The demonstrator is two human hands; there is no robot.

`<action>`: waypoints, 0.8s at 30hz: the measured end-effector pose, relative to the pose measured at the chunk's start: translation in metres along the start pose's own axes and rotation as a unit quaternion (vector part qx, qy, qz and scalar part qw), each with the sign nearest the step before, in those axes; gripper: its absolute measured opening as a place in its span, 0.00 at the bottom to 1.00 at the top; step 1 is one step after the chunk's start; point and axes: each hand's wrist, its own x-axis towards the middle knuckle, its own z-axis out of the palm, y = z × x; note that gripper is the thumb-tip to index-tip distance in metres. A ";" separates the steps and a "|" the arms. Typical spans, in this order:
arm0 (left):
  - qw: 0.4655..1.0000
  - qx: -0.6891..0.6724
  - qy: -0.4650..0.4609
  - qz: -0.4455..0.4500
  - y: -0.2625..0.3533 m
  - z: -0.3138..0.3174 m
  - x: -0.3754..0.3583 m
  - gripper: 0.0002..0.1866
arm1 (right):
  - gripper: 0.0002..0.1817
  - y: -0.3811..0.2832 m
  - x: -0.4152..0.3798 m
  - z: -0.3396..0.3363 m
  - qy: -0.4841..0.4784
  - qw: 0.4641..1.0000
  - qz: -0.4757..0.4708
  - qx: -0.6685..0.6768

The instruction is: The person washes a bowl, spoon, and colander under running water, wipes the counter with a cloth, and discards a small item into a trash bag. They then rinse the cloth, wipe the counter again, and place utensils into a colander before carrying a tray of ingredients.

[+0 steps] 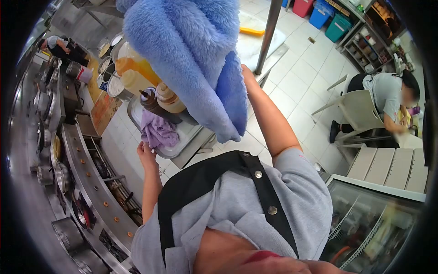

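My left hand (147,154) is at the near edge of a crumpled purple cloth (159,129), its fingers closed on the cloth. The cloth lies on a metal tray (172,150) beside squeeze bottles, one with dark contents (153,104) and one with a creamy sauce (169,98). More bottles, orange (125,65) and pale yellow (134,81), stand behind. A large fluffy blue towel (191,59) hangs close in front of me and covers much of the counter. My right forearm reaches up behind the towel's right edge; that hand is hidden.
Along the left runs a stove (86,169) with several pots and pans. Containers of food (116,86) stand past the bottles. A metal post (269,36) rises at the counter's right. One co-worker (385,96) sits on a white chair (362,107); another (61,48) stands far left.
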 end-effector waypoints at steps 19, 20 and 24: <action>0.989 0.049 0.025 0.137 -0.044 0.004 0.028 0.22 | 0.18 -0.063 0.067 -0.023 0.234 0.961 -0.054 0.139; 0.989 0.054 0.010 0.135 -0.039 0.003 0.023 0.21 | 0.18 -0.057 0.083 -0.020 0.252 0.953 -0.059 0.156; 0.986 0.105 -0.041 0.120 -0.029 -0.005 0.014 0.19 | 0.19 -0.041 0.124 -0.010 0.330 0.924 -0.085 0.172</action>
